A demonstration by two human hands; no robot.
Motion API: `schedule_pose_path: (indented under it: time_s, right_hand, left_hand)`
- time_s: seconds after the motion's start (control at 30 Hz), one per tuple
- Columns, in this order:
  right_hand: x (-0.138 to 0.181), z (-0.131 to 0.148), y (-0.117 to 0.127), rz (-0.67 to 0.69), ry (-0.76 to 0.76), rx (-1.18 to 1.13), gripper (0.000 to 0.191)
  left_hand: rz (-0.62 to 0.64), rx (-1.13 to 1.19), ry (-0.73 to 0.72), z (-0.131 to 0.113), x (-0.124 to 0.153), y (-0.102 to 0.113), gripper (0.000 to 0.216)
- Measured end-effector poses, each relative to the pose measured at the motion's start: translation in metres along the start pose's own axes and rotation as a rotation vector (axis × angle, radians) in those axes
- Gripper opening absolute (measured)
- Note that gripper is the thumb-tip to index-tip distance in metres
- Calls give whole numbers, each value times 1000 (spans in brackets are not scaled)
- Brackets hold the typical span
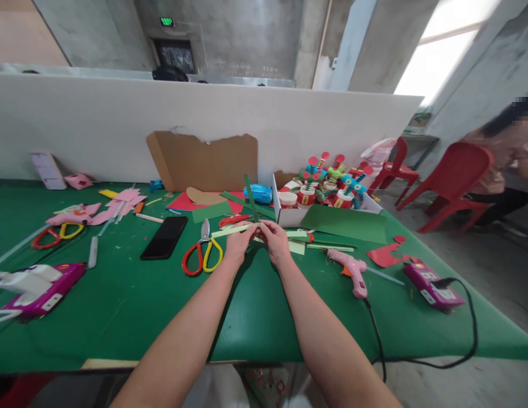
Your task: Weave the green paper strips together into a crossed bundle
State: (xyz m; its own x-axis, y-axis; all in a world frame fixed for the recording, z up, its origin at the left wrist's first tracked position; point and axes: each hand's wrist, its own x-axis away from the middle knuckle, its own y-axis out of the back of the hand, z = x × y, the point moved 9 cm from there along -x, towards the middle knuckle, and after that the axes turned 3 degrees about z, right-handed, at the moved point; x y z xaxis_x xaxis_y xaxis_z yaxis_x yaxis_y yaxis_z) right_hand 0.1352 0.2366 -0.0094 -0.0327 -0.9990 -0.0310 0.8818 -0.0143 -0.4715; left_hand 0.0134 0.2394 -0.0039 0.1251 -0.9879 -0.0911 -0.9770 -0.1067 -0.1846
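At the left of the smooth green tabletop (119, 326) lies a glossy purple power strip (70, 288) with a white plastic plug, and behind it scissors with rounded orange and yellow loops (46, 239). A flat black phone (164, 238) with rounded corners comes next, then a sheet of brown cardboard (204, 161) with a ragged top edge leaning on the white partition (97, 124), and metal-bladed scissors with red and yellow loops (203, 251). Just right of these, the person's left hand (239, 242) is closed in a pinch, thumb and fingers on a pale green paper strip (230, 231); the right hand (275, 237), fingers curled, pinches the foot of a dark green paper strip (251, 198), the fingertips of both hands nearly meeting. The pale strip's long axis runs crosswise, its free end pointing left, while the dark one rises narrow and straight from the fingertips, its top leaning slightly left. Farther right are an open white cardboard box (288, 217) of paper cups (306, 195), a pink plastic glue gun (352, 273) and torn-edged red paper (385, 255)
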Motion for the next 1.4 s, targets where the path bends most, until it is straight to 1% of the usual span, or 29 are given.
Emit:
schedule_pose_path:
  time_s: [0.17,0.33,0.47,0.6,0.7,0.8,0.93,1.1,1.2,1.3,1.4]
  right_hand:
    - [0,-7,1,24,-98,-9,33]
    - [-2,-7,9,-30,-85,-10,33]
    - [-4,-10,10,-31,-87,4,32]
    - [-5,-9,10,-21,-70,39,31]
    - [-6,-8,11,-39,-45,57,30]
    - [-6,-6,12,-55,-11,69,28]
    - [-7,-2,11,-59,39,111,26]
    - [-6,4,12,-92,92,160,23]
    - [-6,2,10,-62,72,153,25]
    - [-6,-2,7,-8,22,130,32]
    - [-5,-3,6,17,-12,115,38]
  left_hand:
    - [-3,-39,28,3,0,2,30]
    - [15,-42,-5,0,1,0,26]
    - [25,-22,-12,-1,0,0,27]
    - [44,3,13,1,0,-2,29]
    - [46,16,8,-1,1,-4,27]
    - [34,9,-10,-3,1,-4,26]
    - [8,19,14,-1,1,-2,30]
    - [57,27,52,4,1,-5,32]
    - [51,20,44,7,0,-3,33]
    - [50,14,22,7,-2,-2,33]
    - [39,1,13,5,-2,0,31]
